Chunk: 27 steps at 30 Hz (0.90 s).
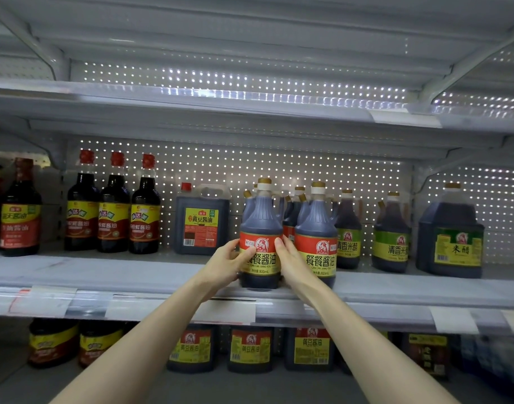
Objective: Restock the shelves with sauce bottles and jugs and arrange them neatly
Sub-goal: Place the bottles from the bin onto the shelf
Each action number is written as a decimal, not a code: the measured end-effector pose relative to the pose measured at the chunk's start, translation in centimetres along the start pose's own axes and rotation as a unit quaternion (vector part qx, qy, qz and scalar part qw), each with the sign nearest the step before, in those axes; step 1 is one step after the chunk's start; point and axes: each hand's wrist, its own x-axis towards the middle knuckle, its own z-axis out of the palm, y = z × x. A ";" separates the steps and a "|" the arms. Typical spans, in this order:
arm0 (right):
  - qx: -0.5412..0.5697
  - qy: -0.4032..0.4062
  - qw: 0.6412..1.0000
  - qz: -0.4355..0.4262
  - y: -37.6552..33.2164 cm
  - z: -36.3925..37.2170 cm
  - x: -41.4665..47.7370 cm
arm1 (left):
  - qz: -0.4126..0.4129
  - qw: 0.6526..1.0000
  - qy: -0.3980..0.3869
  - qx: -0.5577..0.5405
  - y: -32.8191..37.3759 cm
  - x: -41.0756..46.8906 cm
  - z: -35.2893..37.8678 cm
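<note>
A dark soy sauce jug [261,225] with a red and yellow label stands upright at the front edge of the middle shelf [133,275]. My left hand [228,263] grips its left side, fingers curled over the label. My right hand [290,260] grips its right side, wedged between it and a matching jug [316,228] close on the right. More of the same jugs stand behind these two, mostly hidden.
Three tall red-capped bottles [112,205] and a square jug [202,220] stand to the left; green-label vinegar jugs [391,234] and a big blue jug [451,234] to the right. The lower shelf holds several jugs [250,348]. The upper shelf [250,106] hangs low overhead.
</note>
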 end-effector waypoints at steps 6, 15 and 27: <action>-0.034 0.022 0.999 -0.016 -2.0 -0.8 -1.4 | 0.051 0.994 0.058 0.082 1.7 -1.7 -1.1; -0.059 0.064 0.995 -0.038 -3.6 0.0 -6.0 | 0.097 0.987 0.081 0.103 2.6 -7.5 -3.0; -0.072 0.058 0.996 -0.016 -0.6 2.0 -14.4 | 0.083 0.989 0.058 0.105 -0.8 -16.0 -1.6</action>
